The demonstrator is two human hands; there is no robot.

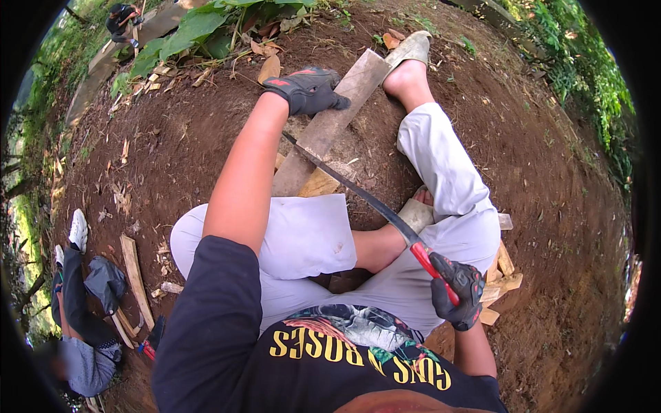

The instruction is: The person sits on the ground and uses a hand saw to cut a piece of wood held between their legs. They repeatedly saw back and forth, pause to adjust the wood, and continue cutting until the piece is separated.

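Likely stiff, the board (327,129) at twelve o'clock is best edge-held; left hand (306,91) finger closure cannot be told; saw (375,204) is clamped by right hand (460,289) fingers.

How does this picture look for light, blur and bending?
Head view: fisheye framing, black around the rim; soft daylight on the soil; glaring brightness among the left-edge foliage; plank, left hand and right hand fairly crisp; a smeared patch over the person at lower left.
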